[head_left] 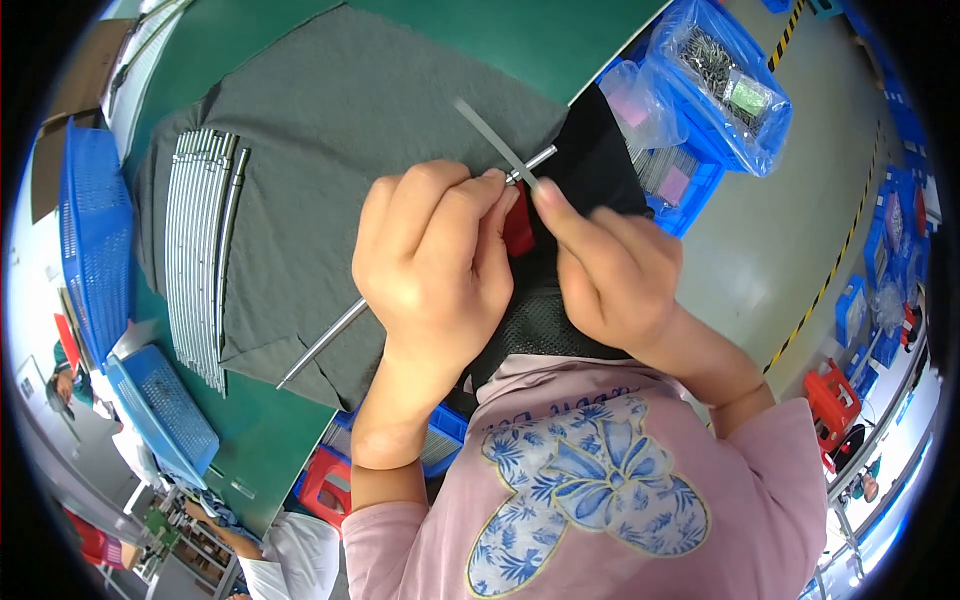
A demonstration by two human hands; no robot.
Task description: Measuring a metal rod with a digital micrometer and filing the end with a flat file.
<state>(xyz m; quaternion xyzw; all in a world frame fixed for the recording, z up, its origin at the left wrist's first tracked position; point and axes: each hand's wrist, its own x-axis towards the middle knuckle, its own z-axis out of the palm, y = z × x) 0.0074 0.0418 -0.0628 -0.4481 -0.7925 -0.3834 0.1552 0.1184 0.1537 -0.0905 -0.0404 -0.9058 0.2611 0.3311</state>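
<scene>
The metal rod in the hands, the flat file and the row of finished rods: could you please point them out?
metal rod [325, 345], head view, bare lower shaft.
flat file [487, 133], head view, mid-blade.
row of rods [195, 250], head view, middle of the row.

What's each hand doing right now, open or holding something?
Left hand: closed around a long thin metal rod.
Right hand: pinching a thin flat file against the rod's end.

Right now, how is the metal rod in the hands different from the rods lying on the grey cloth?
The held rod is alone and slanted, gripped by the left hand; the rods on the cloth lie untouched, packed side by side in a row. The right hand holds a thin flat strip against the held rod's end. Both are slim, shiny and silver-grey.
</scene>
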